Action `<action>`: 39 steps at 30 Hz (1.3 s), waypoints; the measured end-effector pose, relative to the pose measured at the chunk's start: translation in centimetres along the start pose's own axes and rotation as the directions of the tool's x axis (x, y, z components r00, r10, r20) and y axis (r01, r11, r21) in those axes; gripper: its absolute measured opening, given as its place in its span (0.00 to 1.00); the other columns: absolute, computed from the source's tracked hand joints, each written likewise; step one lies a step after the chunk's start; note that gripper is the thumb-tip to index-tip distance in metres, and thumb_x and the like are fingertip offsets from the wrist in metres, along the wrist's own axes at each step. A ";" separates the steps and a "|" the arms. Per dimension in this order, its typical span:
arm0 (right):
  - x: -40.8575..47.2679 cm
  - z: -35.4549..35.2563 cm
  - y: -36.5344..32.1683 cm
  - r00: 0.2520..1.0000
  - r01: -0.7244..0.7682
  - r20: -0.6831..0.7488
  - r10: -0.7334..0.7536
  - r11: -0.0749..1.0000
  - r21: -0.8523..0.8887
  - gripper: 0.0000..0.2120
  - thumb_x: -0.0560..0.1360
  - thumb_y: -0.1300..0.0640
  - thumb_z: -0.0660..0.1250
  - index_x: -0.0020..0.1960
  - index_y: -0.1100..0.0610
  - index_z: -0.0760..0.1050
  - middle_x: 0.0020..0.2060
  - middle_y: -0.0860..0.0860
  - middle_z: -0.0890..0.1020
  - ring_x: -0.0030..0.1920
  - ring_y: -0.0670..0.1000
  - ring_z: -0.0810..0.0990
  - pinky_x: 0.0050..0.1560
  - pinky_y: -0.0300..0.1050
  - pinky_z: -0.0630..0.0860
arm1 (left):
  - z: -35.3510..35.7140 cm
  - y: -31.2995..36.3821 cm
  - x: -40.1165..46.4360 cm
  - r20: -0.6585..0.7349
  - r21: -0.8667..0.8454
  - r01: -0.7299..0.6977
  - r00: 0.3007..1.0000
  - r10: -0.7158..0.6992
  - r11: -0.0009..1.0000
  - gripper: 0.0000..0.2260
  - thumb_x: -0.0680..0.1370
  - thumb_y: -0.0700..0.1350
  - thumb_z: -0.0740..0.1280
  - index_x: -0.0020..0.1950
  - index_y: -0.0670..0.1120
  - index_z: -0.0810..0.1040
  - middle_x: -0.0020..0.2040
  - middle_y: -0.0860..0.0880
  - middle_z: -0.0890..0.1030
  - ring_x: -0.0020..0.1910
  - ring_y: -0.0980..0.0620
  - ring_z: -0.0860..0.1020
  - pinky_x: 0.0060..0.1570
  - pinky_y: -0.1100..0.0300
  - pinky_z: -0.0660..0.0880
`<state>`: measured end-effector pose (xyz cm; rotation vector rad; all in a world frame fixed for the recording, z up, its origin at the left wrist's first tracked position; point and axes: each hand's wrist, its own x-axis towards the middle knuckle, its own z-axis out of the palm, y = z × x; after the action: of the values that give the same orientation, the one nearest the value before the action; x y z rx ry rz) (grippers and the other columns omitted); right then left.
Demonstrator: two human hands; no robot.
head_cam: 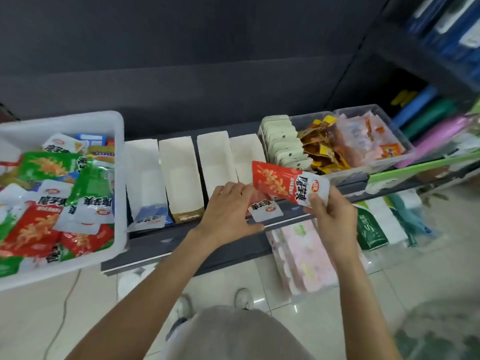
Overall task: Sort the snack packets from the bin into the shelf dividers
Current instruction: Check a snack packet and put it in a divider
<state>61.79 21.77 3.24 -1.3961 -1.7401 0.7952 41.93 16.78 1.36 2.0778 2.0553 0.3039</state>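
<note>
**Red Snack Packet Held Over the Shelf**

Nearest to the camera, a grey top and two white shoes (pixel 243 298) are seen on the shiny floor (pixel 324 320). Two bare arms are stretched forward to the dark shelf (pixel 233 245).

The right hand (pixel 331 216) is clenched on a red and white snack packet (pixel 288 181). The packet is pinched at its white end and is held up, tilted, just above the shelf's front edge. The left hand (pixel 228 211) is laid flat with relaxed fingers, just left of that packet. It is pressed on a second red packet (pixel 265 207), which lies in the white divider (pixel 246 154) furthest right.

On the shelf, four white dividers are lined up side by side. A blue packet (pixel 153 216) is seen at the front of the left one, and a gold packet (pixel 188 216) in the next.

Left of the dividers, a white bin (pixel 118 178) is set on the shelf. It is filled with red, green and white packets (pixel 52 193).

Right of the dividers, clear tubs (pixel 389 152) are packed with pale, yellow and orange snacks. Below the shelf, pink and green packs (pixel 309 258) are stacked on the floor.
</note>
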 end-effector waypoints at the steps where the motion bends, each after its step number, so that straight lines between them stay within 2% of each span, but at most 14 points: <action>1: 0.3 0.5 0.4 0.999 0.041 -0.014 -0.042 0.996 -0.080 0.11 0.79 0.59 0.63 0.59 0.61 0.75 0.44 0.54 0.83 0.42 0.54 0.82 0.37 0.43 0.77 | 0.9 0.4 0.1 0.025 0.032 0.027 0.999 -0.028 0.999 0.32 0.70 0.64 0.67 0.68 0.50 0.65 0.65 0.50 0.71 0.64 0.49 0.67 0.62 0.55 0.61; 4: 1.5 2.3 0.6 0.970 0.225 -0.024 -0.243 0.926 -0.303 0.10 0.77 0.59 0.65 0.56 0.62 0.77 0.39 0.57 0.84 0.33 0.56 0.81 0.30 0.35 0.67 | 2.7 1.1 -0.2 -0.049 0.091 0.062 0.997 -0.058 0.994 0.30 0.70 0.59 0.71 0.67 0.48 0.69 0.63 0.48 0.75 0.61 0.46 0.72 0.61 0.52 0.66; 8: 2.9 4.5 1.3 0.852 0.516 0.119 -0.510 0.777 -0.361 0.08 0.73 0.62 0.69 0.51 0.58 0.80 0.32 0.52 0.83 0.27 0.51 0.80 0.27 0.39 0.75 | 4.6 0.5 -0.9 -0.292 -0.070 -0.020 0.957 -0.002 0.997 0.11 0.64 0.46 0.77 0.45 0.49 0.83 0.43 0.52 0.83 0.44 0.49 0.79 0.48 0.56 0.71; 10: 3.5 5.2 1.7 0.795 0.604 0.223 -0.565 0.698 -0.384 0.12 0.68 0.66 0.73 0.50 0.56 0.81 0.35 0.50 0.84 0.29 0.50 0.81 0.25 0.39 0.75 | 4.9 0.7 -1.2 -0.321 -0.101 -0.045 0.947 0.010 0.994 0.03 0.68 0.45 0.73 0.40 0.51 0.83 0.40 0.55 0.83 0.42 0.52 0.79 0.48 0.60 0.70; 13: 3.7 5.7 1.8 0.729 0.682 0.415 -0.544 0.633 -0.367 0.17 0.62 0.68 0.74 0.48 0.54 0.81 0.38 0.48 0.84 0.33 0.50 0.82 0.25 0.38 0.73 | 5.0 1.0 -1.3 -0.311 -0.140 -0.038 0.950 -0.008 0.989 0.07 0.72 0.47 0.66 0.39 0.51 0.84 0.39 0.56 0.84 0.40 0.54 0.80 0.45 0.60 0.74; 15: 3.5 5.8 2.5 0.704 0.693 0.537 -0.465 0.615 -0.377 0.21 0.64 0.67 0.72 0.54 0.51 0.79 0.44 0.48 0.84 0.39 0.50 0.83 0.29 0.39 0.74 | 5.1 1.0 -1.3 -0.311 -0.149 -0.030 0.950 -0.018 0.988 0.07 0.72 0.48 0.66 0.39 0.51 0.84 0.39 0.56 0.84 0.39 0.54 0.80 0.43 0.60 0.75; 18: 3.0 5.3 3.6 0.645 0.699 0.669 -0.370 0.638 -0.322 0.18 0.72 0.66 0.66 0.61 0.55 0.77 0.55 0.51 0.81 0.50 0.55 0.81 0.45 0.49 0.79 | 5.3 0.9 -1.6 -0.302 -0.146 -0.011 0.953 -0.034 0.989 0.02 0.71 0.44 0.73 0.41 0.51 0.84 0.39 0.55 0.84 0.39 0.54 0.80 0.39 0.59 0.78; 22: 2.8 4.3 3.4 0.624 0.663 0.715 -0.316 0.698 -0.270 0.17 0.77 0.62 0.60 0.65 0.57 0.74 0.63 0.51 0.77 0.61 0.55 0.75 0.60 0.53 0.73 | 4.5 1.3 -2.7 -0.350 -0.200 -0.021 0.935 -0.052 0.979 0.04 0.71 0.48 0.72 0.41 0.48 0.81 0.37 0.54 0.82 0.36 0.56 0.78 0.37 0.61 0.76; 26: 2.5 3.7 1.1 0.634 0.695 0.639 -0.436 0.683 -0.223 0.16 0.74 0.64 0.62 0.60 0.55 0.77 0.55 0.51 0.81 0.52 0.56 0.79 0.55 0.51 0.73 | 1.3 0.9 -5.4 -0.557 -0.275 0.001 0.815 -0.160 0.961 0.08 0.75 0.50 0.65 0.40 0.46 0.74 0.34 0.52 0.78 0.32 0.54 0.75 0.33 0.58 0.73; 30: 1.5 5.1 -3.4 0.639 0.626 0.571 -0.515 0.780 0.003 0.15 0.76 0.61 0.58 0.58 0.54 0.78 0.47 0.50 0.83 0.47 0.51 0.81 0.49 0.47 0.77 | -2.8 -1.4 -9.5 -0.687 -0.308 0.075 0.672 -0.276 0.948 0.07 0.75 0.46 0.64 0.42 0.44 0.75 0.36 0.52 0.78 0.36 0.53 0.76 0.38 0.56 0.74; 32: 0.6 7.0 -5.9 0.628 0.583 0.568 -0.532 0.805 0.109 0.14 0.78 0.61 0.59 0.58 0.54 0.79 0.49 0.47 0.84 0.48 0.47 0.81 0.51 0.41 0.76 | -4.7 -3.6 -12.3 -0.688 -0.347 0.148 0.630 -0.359 0.926 0.07 0.76 0.46 0.64 0.43 0.43 0.76 0.38 0.55 0.78 0.38 0.56 0.76 0.40 0.61 0.73; 35: -0.9 10.6 -9.6 0.578 0.498 0.658 -0.483 0.847 0.184 0.13 0.78 0.62 0.62 0.59 0.51 0.78 0.52 0.43 0.82 0.49 0.40 0.79 0.52 0.34 0.74 | -6.9 -8.4 -16.6 -0.624 -0.492 0.287 0.542 -0.563 0.822 0.04 0.76 0.49 0.64 0.47 0.50 0.75 0.39 0.59 0.79 0.39 0.62 0.77 0.39 0.69 0.72; 37: -1.9 13.7 -11.9 0.505 0.466 0.745 -0.437 0.864 0.191 0.13 0.78 0.62 0.63 0.59 0.50 0.78 0.53 0.43 0.82 0.47 0.40 0.78 0.51 0.33 0.75 | -8.0 -12.5 -18.9 -0.557 -0.583 0.362 0.474 -0.682 0.727 0.05 0.75 0.49 0.66 0.46 0.59 0.73 0.38 0.62 0.79 0.39 0.66 0.77 0.39 0.73 0.71; 39: -2.8 17.3 -14.0 0.455 0.463 0.787 -0.417 0.865 0.191 0.13 0.77 0.62 0.63 0.58 0.51 0.79 0.53 0.45 0.82 0.48 0.43 0.79 0.52 0.36 0.77 | -8.7 -17.1 -20.4 -0.485 -0.614 0.426 0.461 -0.743 0.665 0.10 0.75 0.44 0.68 0.47 0.60 0.74 0.38 0.64 0.80 0.38 0.67 0.77 0.40 0.74 0.70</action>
<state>40.25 15.86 5.45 -0.4732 -2.6939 1.1918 22.82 -3.48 4.70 0.8703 2.6432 1.4517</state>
